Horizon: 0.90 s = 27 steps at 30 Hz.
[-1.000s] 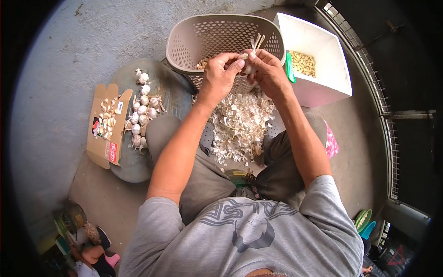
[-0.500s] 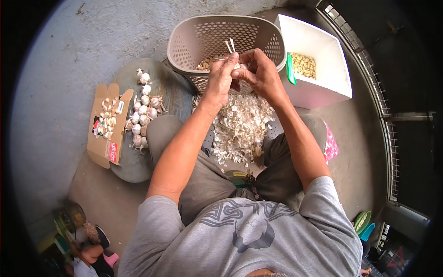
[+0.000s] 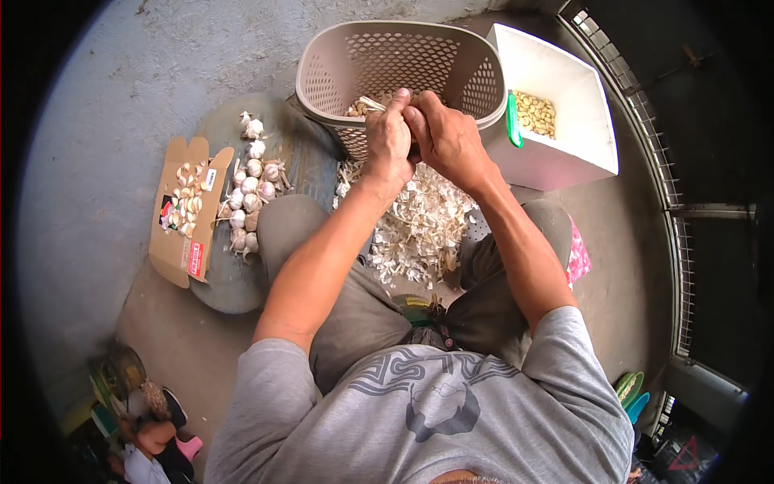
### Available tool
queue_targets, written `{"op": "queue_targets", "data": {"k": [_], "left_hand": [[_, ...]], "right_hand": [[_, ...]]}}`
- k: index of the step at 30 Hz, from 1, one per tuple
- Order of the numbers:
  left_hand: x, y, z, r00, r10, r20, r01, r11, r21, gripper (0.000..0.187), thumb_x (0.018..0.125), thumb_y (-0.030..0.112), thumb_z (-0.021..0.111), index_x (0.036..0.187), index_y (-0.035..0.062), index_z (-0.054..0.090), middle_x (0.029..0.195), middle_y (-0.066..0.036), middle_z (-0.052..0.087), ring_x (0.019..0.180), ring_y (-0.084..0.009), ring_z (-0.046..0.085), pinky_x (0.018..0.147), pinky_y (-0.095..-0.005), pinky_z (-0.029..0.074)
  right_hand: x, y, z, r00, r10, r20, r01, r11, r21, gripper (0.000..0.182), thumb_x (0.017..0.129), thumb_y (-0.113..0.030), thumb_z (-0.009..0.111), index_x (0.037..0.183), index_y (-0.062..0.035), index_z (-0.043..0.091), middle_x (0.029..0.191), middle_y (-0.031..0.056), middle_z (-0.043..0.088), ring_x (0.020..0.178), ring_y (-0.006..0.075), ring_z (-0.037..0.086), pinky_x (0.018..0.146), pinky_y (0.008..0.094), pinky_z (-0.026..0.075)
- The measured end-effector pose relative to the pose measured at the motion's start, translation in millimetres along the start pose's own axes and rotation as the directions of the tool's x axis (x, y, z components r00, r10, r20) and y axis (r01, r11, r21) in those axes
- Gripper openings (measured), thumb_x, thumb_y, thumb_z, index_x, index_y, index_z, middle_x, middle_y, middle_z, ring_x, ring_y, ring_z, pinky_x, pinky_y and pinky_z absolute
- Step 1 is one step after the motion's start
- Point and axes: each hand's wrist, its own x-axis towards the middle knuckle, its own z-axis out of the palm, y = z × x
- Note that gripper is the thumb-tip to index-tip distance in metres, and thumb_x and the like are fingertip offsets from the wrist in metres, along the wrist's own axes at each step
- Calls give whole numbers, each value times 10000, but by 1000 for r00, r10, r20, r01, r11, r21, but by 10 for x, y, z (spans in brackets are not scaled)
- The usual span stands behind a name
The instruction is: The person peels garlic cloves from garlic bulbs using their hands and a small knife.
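Observation:
Both hands meet over the near rim of a brown perforated basket (image 3: 318, 118). My left hand (image 3: 389, 143) is closed around a garlic bulb, whose pale stalk (image 3: 372, 104) pokes out to the left. Pressed against it, my right hand (image 3: 456, 143) is closed on the same bulb, thumb beside the left thumb. Fingers hide most of the bulb. Garlic cloves lie inside the basket behind the hands. Below them, a heap of papery garlic skins (image 3: 419, 218) covers the floor between my legs.
Whole garlic bulbs (image 3: 251, 185) rest on a dark round surface (image 3: 222, 294) at left, beside flattened cardboard (image 3: 165, 258) bearing loose cloves. At right, a white box (image 3: 576, 101) holds peeled cloves, with a green handle (image 3: 514, 121) on its edge. Another person (image 3: 153, 440) is at lower left.
The hands have drawn closer together and now cover the bulb that showed between them. Its stalk has swung from pointing up to pointing left.

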Motion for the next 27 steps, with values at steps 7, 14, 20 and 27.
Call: {"op": "queue_targets", "data": {"k": [7, 14, 20, 27], "left_hand": [[69, -18, -109, 996, 88, 7, -88, 992, 95, 213, 1011, 255, 569, 927, 59, 572, 704, -51, 573, 504, -142, 530, 414, -312, 435], [143, 67, -29, 984, 153, 92, -171, 958, 232, 284, 973, 307, 682, 918, 46, 585, 685, -34, 587, 438, -106, 486, 338, -271, 369], [142, 22, -87, 976, 79, 201, -150, 919, 365, 220, 954, 259, 737, 875, 69, 661, 698, 0, 619, 561, -77, 557, 465, -238, 438], [172, 27, -120, 972, 186, 146, -224, 918, 327, 173, 948, 142, 702, 815, 31, 698, 734, -12, 662, 601, -64, 551, 528, -228, 430]], "right_hand": [[152, 243, 188, 976, 151, -160, -79, 921, 381, 322, 1053, -260, 507, 879, 4, 567, 667, 119, 618, 540, 273, 586, 510, 410, 449], [51, 198, -18, 894, 430, 126, -366, 537, 760, 402, 1109, -372, 455, 950, -29, 592, 707, -7, 547, 502, 45, 405, 438, 238, 337], [8, 253, -117, 894, 400, 201, -386, 463, 798, 403, 1106, -406, 460, 1149, -28, 592, 771, 24, 592, 482, 46, 424, 415, 221, 333], [66, 266, -20, 951, 289, -111, -220, 883, 415, 323, 1027, -257, 651, 1141, 37, 583, 875, 126, 670, 689, 217, 636, 636, 342, 526]]}}
